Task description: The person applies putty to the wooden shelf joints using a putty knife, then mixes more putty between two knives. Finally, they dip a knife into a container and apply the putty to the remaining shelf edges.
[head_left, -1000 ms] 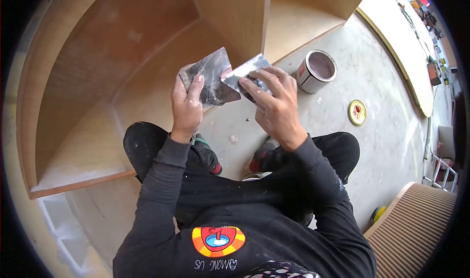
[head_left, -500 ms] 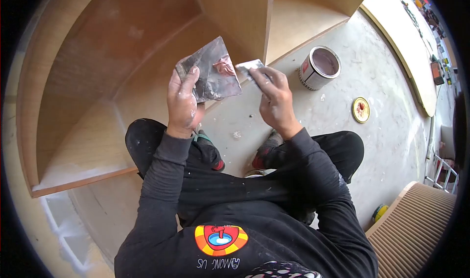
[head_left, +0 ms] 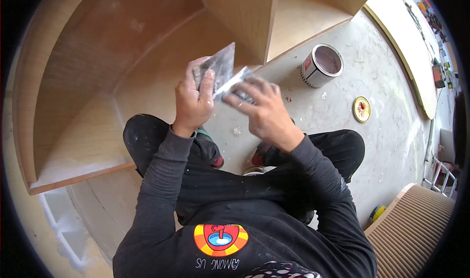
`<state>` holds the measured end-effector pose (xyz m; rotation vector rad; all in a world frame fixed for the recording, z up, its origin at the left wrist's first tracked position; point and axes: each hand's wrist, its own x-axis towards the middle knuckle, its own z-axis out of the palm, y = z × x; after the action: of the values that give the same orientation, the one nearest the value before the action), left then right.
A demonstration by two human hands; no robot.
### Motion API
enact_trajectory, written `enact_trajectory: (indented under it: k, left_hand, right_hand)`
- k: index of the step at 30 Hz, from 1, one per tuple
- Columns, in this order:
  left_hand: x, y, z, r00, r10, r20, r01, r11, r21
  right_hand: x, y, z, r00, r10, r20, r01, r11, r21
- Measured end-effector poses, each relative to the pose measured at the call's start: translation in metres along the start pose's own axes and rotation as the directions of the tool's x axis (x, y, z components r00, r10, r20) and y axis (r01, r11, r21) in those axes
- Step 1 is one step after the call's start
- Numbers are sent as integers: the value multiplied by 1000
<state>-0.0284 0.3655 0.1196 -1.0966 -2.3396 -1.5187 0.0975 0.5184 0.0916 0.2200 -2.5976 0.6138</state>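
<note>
My left hand point(head_left: 195, 99) is closed round a grey, smeared flat plate point(head_left: 221, 65), its thumb pressed on the face. The plate is tilted so that it shows nearly edge-on. My right hand point(head_left: 264, 109) grips a putty knife point(head_left: 234, 83) with a pale metal blade, blurred by motion. The blade lies against or very close to the plate's right edge; contact cannot be made out. The pinkish paste seen on the plate before is hidden from view.
A wooden cabinet point(head_left: 161, 67) with open compartments stands ahead and to the left. On the grey floor are an open can point(head_left: 327, 65) of pinkish filler and its yellow lid point(head_left: 362, 109). A ribbed curved panel point(head_left: 416, 224) is at the lower right.
My left hand has turned the plate from face-on to nearly edge-on. My right hand has moved left and slightly down, bringing the putty knife to the plate's edge.
</note>
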Motion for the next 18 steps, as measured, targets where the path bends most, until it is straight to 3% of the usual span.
enact_trajectory:
  k: [1,2,3,4,5,6,7,8,9,10,12,13,16,18]
  left_hand:
    - [5,-1,-2,1000,6,4,-6,1000,-1]
    - [14,1,-4,987,25,-159,-39,996,-84]
    - [21,-1,-6,948,28,-317,-83,984,-160]
    - [26,-9,-13,948,31,-317,-86,984,-159]
    - [28,-20,-22,954,-107,-280,11,947,-322]
    - [27,-25,-28,945,-239,-222,110,874,-473]
    - [22,-26,-26,943,-241,-228,109,874,-473]
    - [17,-22,-19,868,-496,-6,346,614,-710]
    - [13,-18,-10,721,-635,278,527,243,-814]
    - [10,-13,1,722,-633,280,527,240,-815]
    - [3,-3,20,731,-601,322,544,228,-808]
    - [0,0,23,730,-601,326,547,228,-805]
    - [0,8,23,784,-573,239,470,296,-832]
    - [3,9,20,840,-524,143,378,374,-847]
  right_hand:
    - [-2,-2,4,995,-66,73,64,997,31]
    - [-6,4,17,980,-34,198,14,995,98]
    - [-6,11,22,981,-23,193,4,995,98]
    - [-3,21,24,996,59,70,-75,967,243]
    - [0,28,24,988,149,-34,-123,911,393]
    - [9,23,5,978,161,-136,-70,859,508]
    - [10,25,1,961,220,-168,-97,836,540]
    - [10,25,0,947,245,-207,-62,774,631]
    - [9,24,0,930,275,-242,-23,703,711]
    - [9,20,5,930,275,-243,-24,706,708]
    - [10,7,19,886,347,-308,186,341,921]
    - [6,11,15,922,247,-299,85,623,778]
    - [3,13,26,936,214,-279,47,711,701]
    - [-1,17,31,939,267,-216,-82,785,614]
